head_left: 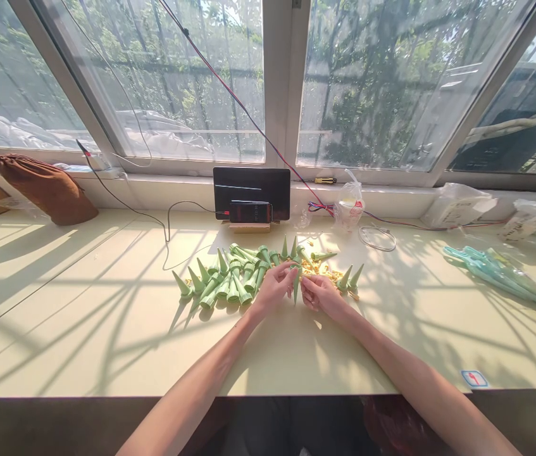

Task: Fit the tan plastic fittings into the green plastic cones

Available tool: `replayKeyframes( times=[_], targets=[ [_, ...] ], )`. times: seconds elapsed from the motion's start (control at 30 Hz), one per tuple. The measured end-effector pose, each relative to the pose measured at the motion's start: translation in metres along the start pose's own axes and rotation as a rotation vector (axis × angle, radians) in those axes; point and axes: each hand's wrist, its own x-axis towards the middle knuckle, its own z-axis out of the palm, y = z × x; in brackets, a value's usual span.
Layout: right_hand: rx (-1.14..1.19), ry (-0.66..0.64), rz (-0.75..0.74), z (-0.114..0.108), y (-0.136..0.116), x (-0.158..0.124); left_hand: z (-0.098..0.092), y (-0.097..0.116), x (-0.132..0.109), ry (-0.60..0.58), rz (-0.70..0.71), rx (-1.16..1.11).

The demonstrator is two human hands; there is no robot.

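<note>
The left hand point(274, 288) is holding a green cone point(296, 290) tip-down; the right hand point(322, 295), just beside it, is pinching what seems a yellow piece point(302, 277).

Left hand point(274, 288): holds a green cone point(296, 290), tip downward
Right hand point(321, 295): fingertips close beside that cone
Other cones point(223, 289): heaped mostly to the left
Yellow pieces point(333, 273): scattered beyond the right hand
Phone point(251, 212): before a dark screen point(253, 182)

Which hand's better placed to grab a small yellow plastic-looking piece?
Right, probably: the right hand is nearest the main cluster of small yellow pieces, while the left hand has its fingers on a downward-pointing green plastic-looking cone.
</note>
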Motion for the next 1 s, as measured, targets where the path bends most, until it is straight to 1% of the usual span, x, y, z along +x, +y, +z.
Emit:
replayKeyframes(
  times=[0.1,0.2,0.37,0.43,0.6,0.83,1.0],
  targets=[
    [-0.130,0.022,-0.006,0.000,0.003,0.000,-0.001,0.000,0.001,-0.003,-0.009,0.007],
    [-0.261,0.038,-0.049,-0.001,0.008,0.001,-0.001,0.000,0.001,-0.014,-0.038,-0.032],
    [-0.510,0.069,-0.202,-0.001,0.011,0.000,-0.002,-0.005,0.002,-0.022,-0.132,-0.132],
    [-0.571,0.092,-0.247,0.000,0.010,-0.001,-0.002,-0.006,0.002,-0.033,-0.151,-0.172],
    [-0.605,0.128,-0.278,0.001,0.012,-0.001,-0.001,-0.006,0.002,-0.044,-0.179,-0.228],
    [-0.590,0.148,-0.268,0.002,0.012,-0.001,-0.003,0.002,0.001,-0.031,-0.211,-0.164],
    [-0.585,0.165,-0.277,0.002,0.012,-0.001,-0.004,0.001,0.001,-0.041,-0.203,-0.149]
  ],
)
